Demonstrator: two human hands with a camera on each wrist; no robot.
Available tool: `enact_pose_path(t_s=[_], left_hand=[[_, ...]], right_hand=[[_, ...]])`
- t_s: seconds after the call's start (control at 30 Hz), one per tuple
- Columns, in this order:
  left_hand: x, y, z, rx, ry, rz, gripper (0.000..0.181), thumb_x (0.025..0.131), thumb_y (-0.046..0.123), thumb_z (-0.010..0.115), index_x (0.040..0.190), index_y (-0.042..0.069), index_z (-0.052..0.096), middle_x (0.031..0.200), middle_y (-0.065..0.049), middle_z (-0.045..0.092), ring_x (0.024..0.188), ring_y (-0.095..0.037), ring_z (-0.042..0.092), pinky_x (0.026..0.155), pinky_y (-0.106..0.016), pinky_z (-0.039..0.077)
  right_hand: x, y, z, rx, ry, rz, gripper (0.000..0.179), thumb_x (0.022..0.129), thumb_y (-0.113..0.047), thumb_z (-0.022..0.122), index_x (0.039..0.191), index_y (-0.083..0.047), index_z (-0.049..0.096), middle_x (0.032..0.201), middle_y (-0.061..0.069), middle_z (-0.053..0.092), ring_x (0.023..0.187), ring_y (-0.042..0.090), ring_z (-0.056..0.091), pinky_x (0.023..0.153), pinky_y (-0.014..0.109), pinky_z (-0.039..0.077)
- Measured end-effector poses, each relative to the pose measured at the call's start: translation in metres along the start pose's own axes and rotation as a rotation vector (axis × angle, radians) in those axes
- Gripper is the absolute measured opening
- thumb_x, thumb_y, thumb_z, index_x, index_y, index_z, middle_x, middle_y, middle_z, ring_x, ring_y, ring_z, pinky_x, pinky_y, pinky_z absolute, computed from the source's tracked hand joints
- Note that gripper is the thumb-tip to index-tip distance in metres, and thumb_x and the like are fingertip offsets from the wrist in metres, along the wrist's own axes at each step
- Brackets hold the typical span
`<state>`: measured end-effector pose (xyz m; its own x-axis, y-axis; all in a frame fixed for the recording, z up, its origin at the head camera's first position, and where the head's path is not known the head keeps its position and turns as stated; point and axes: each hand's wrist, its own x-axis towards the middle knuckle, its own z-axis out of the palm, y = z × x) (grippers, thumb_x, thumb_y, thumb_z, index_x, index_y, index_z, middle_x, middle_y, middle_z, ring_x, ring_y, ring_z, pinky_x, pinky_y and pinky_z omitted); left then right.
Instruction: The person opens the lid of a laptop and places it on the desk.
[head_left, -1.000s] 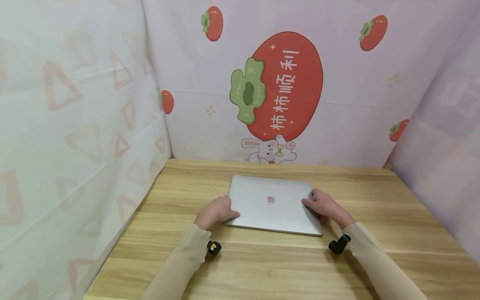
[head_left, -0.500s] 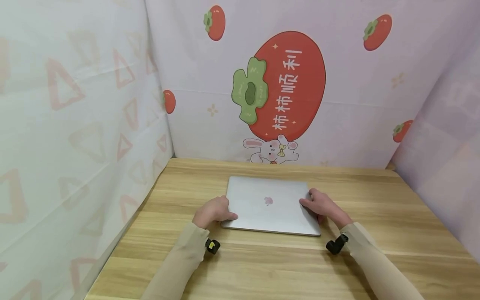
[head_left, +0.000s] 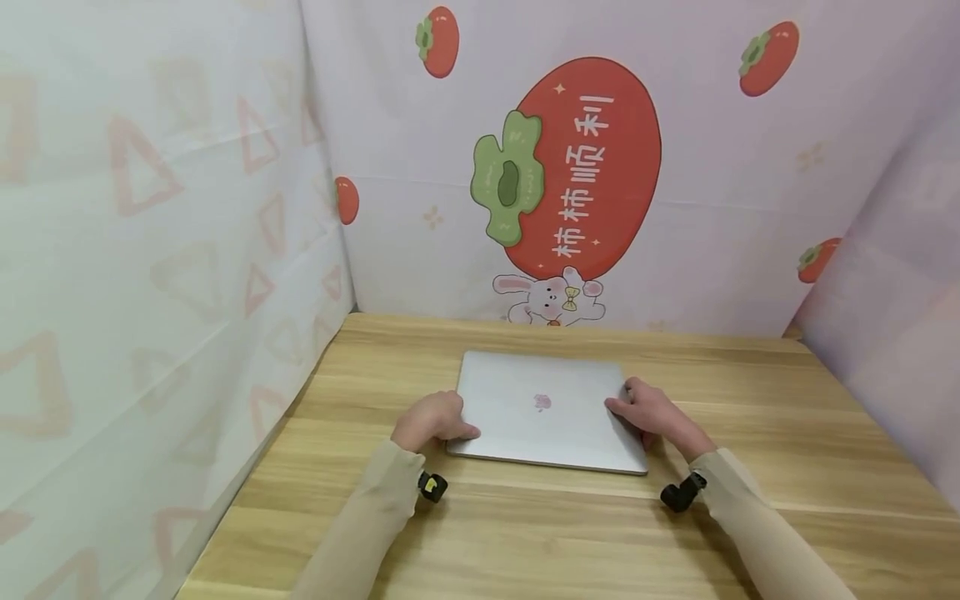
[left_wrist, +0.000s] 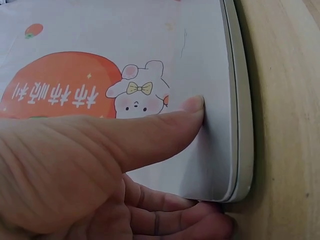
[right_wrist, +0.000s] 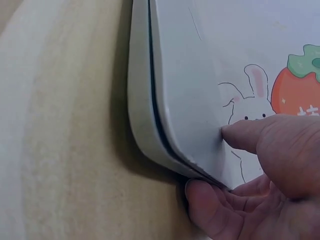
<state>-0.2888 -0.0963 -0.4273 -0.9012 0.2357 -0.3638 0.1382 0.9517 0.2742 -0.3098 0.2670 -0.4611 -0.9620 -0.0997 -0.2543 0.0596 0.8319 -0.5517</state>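
A closed silver laptop (head_left: pixel 517 400) with a mirror-like logo on its lid lies on the wooden table, slightly skewed. My left hand (head_left: pixel 435 419) grips its left side, the thumb on top of the lid near the front corner. On the opposite side, my right hand (head_left: pixel 651 411) holds the right edge with the thumb on the lid. The left wrist view shows the left hand (left_wrist: pixel 105 160) with fingers curled at the laptop's edge, their tips partly hidden beneath it. In the right wrist view, the right hand (right_wrist: pixel 270 170) pinches the edge between thumb and fingers.
The wooden table (head_left: pixel 525 542) meets a patterned cloth backdrop (head_left: pixel 420 258) at the back. Another cloth (head_left: pixel 187 333) hangs along the left side, and a third one (head_left: pixel 892 350) on the right. The shiny lid reflects the backdrop's print in both wrist views.
The laptop has shifted slightly left relative to the table and backdrop, with both hands keeping their hold. The head view has turned a little, so the backdrop appears farther right.
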Motion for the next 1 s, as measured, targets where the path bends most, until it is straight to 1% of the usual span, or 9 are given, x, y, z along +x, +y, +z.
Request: enact_pose_path(t_s=[0.13,0.33,0.43,0.5,0.6,0.67,0.83,0.93,1.0], left_hand=[[-0.003,-0.003,0.001,-0.003,-0.008,-0.023,0.04,0.089,0.043,0.071,0.086,0.004,0.062,0.068,-0.005,0.056,0.056,-0.016,0.052,0.058,-0.028,0.043],[-0.012,-0.005,0.002,-0.051,0.003,0.017,0.04,0.089,0.041,0.07,0.08,0.004,0.061,0.064,-0.004,0.056,0.053,-0.017,0.054,0.052,-0.027,0.044],[-0.015,-0.008,0.004,-0.072,0.017,0.06,0.04,0.09,0.04,0.07,0.074,0.006,0.059,0.059,-0.002,0.051,0.049,-0.015,0.05,0.049,-0.026,0.04],[-0.015,-0.013,0.006,-0.08,0.034,0.093,0.04,0.09,0.04,0.07,0.072,0.008,0.057,0.057,0.0,0.048,0.049,-0.013,0.045,0.048,-0.025,0.036],[-0.016,-0.016,0.006,-0.084,0.043,0.121,0.04,0.089,0.041,0.07,0.072,0.009,0.055,0.059,0.001,0.045,0.051,-0.013,0.04,0.049,-0.026,0.034],[-0.018,-0.017,0.004,-0.073,0.037,0.121,0.04,0.09,0.043,0.069,0.071,0.01,0.055,0.059,0.001,0.046,0.052,-0.013,0.041,0.049,-0.026,0.034],[-0.022,-0.014,0.0,-0.02,0.015,0.099,0.044,0.091,0.047,0.066,0.066,0.012,0.056,0.059,0.001,0.047,0.052,-0.013,0.041,0.05,-0.027,0.034],[-0.022,-0.012,0.0,-0.001,0.009,0.082,0.042,0.091,0.048,0.065,0.069,0.013,0.057,0.06,0.001,0.048,0.053,-0.013,0.041,0.05,-0.027,0.034],[-0.022,-0.011,-0.001,0.022,0.014,0.081,0.041,0.092,0.047,0.064,0.072,0.013,0.057,0.062,0.001,0.05,0.055,-0.013,0.042,0.051,-0.027,0.035]], right_hand=[[0.0,-0.002,0.003,-0.006,-0.01,-0.003,0.077,0.098,-0.04,0.056,0.148,0.008,0.023,0.098,0.022,0.057,0.047,0.019,0.056,0.043,0.032,0.05],[-0.005,-0.002,-0.002,-0.072,0.004,-0.057,0.071,0.098,-0.037,0.057,0.143,0.012,0.031,0.103,0.025,0.059,0.054,0.022,0.06,0.05,0.035,0.052],[-0.011,-0.002,-0.006,-0.104,-0.007,-0.086,0.068,0.097,-0.035,0.057,0.139,0.013,0.036,0.097,0.023,0.061,0.054,0.019,0.061,0.051,0.034,0.051],[-0.016,-0.004,-0.008,-0.113,-0.03,-0.101,0.067,0.098,-0.034,0.057,0.141,0.013,0.036,0.086,0.018,0.061,0.049,0.017,0.058,0.049,0.032,0.049],[-0.024,-0.01,-0.009,-0.157,-0.063,-0.139,0.066,0.098,-0.032,0.057,0.142,0.012,0.036,0.079,0.011,0.059,0.053,0.015,0.056,0.049,0.031,0.047],[-0.029,-0.016,-0.009,-0.232,-0.067,-0.164,0.066,0.098,-0.033,0.058,0.142,0.011,0.039,0.085,0.012,0.059,0.06,0.016,0.055,0.053,0.031,0.047],[-0.044,-0.029,-0.005,-0.445,-0.017,-0.232,0.055,0.095,-0.036,0.061,0.134,0.003,0.053,0.103,0.018,0.062,0.076,0.02,0.056,0.064,0.038,0.05],[-0.052,-0.035,-0.001,-0.522,0.054,-0.305,0.044,0.094,-0.032,0.062,0.124,0.0,0.06,0.097,0.016,0.066,0.074,0.019,0.057,0.063,0.04,0.051],[-0.054,-0.039,0.002,-0.521,0.098,-0.353,0.037,0.094,-0.029,0.063,0.118,-0.001,0.064,0.089,0.011,0.067,0.07,0.016,0.056,0.06,0.037,0.05]])
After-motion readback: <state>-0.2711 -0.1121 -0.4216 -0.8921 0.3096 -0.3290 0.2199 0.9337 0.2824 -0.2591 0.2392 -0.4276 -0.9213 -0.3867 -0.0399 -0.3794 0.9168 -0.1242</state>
